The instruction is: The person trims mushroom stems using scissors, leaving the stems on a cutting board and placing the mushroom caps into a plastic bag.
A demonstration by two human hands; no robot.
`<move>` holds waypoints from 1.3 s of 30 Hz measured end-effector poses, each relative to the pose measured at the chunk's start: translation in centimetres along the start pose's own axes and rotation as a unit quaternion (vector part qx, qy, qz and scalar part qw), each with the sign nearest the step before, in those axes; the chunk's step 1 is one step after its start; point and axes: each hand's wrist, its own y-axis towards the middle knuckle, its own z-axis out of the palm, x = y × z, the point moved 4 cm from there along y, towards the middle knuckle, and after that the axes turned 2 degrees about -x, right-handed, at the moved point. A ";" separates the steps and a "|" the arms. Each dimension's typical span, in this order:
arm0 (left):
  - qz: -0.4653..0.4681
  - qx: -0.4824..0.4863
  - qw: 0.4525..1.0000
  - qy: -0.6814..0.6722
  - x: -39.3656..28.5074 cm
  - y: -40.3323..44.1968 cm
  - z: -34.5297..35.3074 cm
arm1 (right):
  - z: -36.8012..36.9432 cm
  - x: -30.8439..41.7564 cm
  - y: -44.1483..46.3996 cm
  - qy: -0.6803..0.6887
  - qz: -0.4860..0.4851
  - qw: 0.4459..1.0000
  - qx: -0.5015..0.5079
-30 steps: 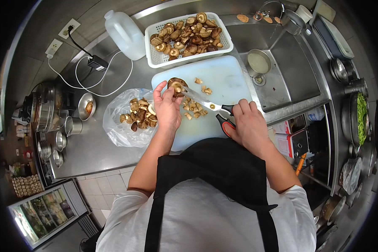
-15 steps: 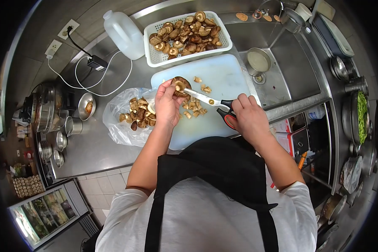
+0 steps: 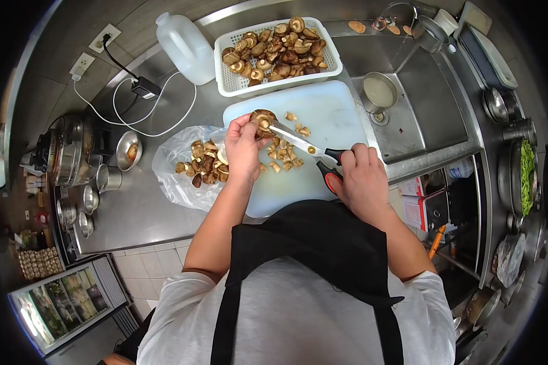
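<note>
My left hand (image 3: 243, 148) grips a brown mushroom (image 3: 262, 117), its underside and pale stem facing up, above the cutting board (image 3: 329, 103). My right hand (image 3: 364, 178) is closed on the black-and-red handles of the scissors (image 3: 311, 149), whose handles are spread. The blade tips reach the mushroom beside its stem. Several cut stems (image 3: 283, 156) lie on the board under and beyond the blades. Left of my left hand, a clear plastic bag (image 3: 173, 182) holds several mushrooms (image 3: 206, 165). A white basket (image 3: 225, 82) of whole mushrooms stands behind the board.
A white plastic jug (image 3: 186, 52) and a white cable stand left of the basket. The sink (image 3: 432, 109) with a metal pot (image 3: 379, 92) is at the right. Small metal bowls (image 3: 128, 149) sit at the left. Part of another person shows at the bottom left.
The scissor handles closed partway, then spread again near the mushroom. My left hand has tilted the mushroom slightly. The view has shifted a little, and part of a person has appeared at the bottom left.
</note>
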 end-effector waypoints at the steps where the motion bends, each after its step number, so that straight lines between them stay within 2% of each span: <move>1: 0.006 0.001 1.000 0.013 -0.1 -0.1 0.1 | -0.1 0.0 0.0 -0.003 0.002 1.000 0.003; 8: 0.012 0.025 0.999 0.043 -0.9 0.1 0.3 | 0.0 -0.5 0.2 -0.006 0.001 1.000 -0.005; 17: -0.030 0.077 0.994 0.065 -2.1 0.3 0.5 | 1.0 -1.9 0.7 0.006 -0.010 0.999 -0.032; 19: -0.032 0.080 0.993 0.076 -2.5 0.3 0.5 | 0.6 -1.7 0.6 -0.009 -0.040 0.996 -0.075; 25: -0.014 0.088 0.984 0.154 -3.2 0.3 0.6 | -0.3 -1.2 0.0 -0.028 -0.026 0.992 -0.123; 35: -0.027 0.097 0.975 0.196 -4.2 0.6 0.8 | -0.8 -2.4 0.8 -0.066 -0.064 0.987 -0.133; 39: -0.017 0.129 0.960 0.250 -4.4 1.1 0.9 | -1.9 -2.8 1.3 -0.076 -0.082 0.986 -0.122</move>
